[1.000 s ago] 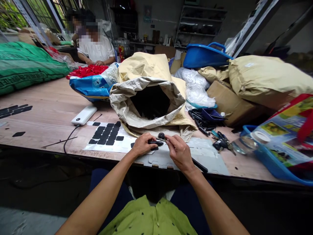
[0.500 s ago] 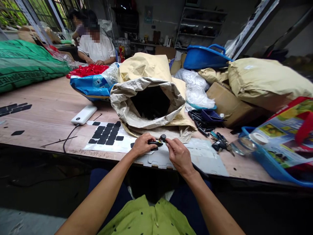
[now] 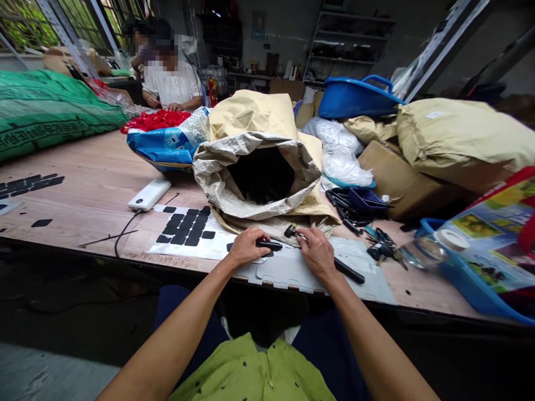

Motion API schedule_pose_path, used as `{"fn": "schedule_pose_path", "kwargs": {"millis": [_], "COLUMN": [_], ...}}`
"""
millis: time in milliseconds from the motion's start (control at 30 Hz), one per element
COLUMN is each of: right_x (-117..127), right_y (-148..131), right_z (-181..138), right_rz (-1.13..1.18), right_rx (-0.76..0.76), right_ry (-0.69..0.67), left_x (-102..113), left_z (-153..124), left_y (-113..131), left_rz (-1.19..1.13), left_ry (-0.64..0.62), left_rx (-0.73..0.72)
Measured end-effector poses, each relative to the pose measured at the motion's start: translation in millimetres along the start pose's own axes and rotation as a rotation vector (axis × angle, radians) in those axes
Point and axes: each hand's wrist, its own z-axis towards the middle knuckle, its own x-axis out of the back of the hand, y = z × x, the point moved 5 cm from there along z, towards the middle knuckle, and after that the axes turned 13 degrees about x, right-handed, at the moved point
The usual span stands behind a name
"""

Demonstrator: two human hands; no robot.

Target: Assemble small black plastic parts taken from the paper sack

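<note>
My right hand [image 3: 316, 252] is closed around a small hammer, whose dark head [image 3: 290, 230] sticks out past the fingertips and whose black handle [image 3: 349, 270] shows behind the wrist. Between the fingers of my left hand [image 3: 247, 246] is a short black tube-like piece [image 3: 270, 245], its free end pointing right. The piece lies low over a grey board [image 3: 288, 271] at the table's front edge. A gap separates the hammer head from the piece. Just behind both hands, a paper-like sack [image 3: 209, 172] lies with its mouth facing me; its inside is dark.
Left of my hands, black rounded pads [image 3: 186, 225] lie on a white sheet, near a white power bank [image 3: 149, 195] with a cable. Black parts [image 3: 345, 209], keys [image 3: 382, 245] and a clear bottle [image 3: 426, 248] are at right. Across the table sits a person [image 3: 171, 83].
The hammer head has moved up and right, away from the black piece, and its handle has come into sight. My left hand keeps its hold. The whole view has shifted slightly.
</note>
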Motion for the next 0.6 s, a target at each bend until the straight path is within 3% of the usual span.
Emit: {"fn": "schedule_pose_path", "kwargs": {"millis": [333, 433, 533, 600], "right_x": [-7, -7, -6, -6], "right_y": [-3, -2, -3, -4], "right_z": [-6, -6, -6, -6], "right_rz": [-0.105, -0.112, -0.116, -0.118], "right_rx": [0.032, 0.026, 0.029, 0.028], "right_ry": [0.025, 0.015, 0.011, 0.014], "left_x": [-3, 5, 12, 1], "left_z": [2, -6, -37, -70], "left_y": [-2, 11, 39, 55], "left_rz": [0.057, -0.013, -0.195, -0.322], "left_ry": [0.019, -0.004, -0.176, -0.457], "left_rx": [-0.002, -0.027, -0.035, -0.016]}}
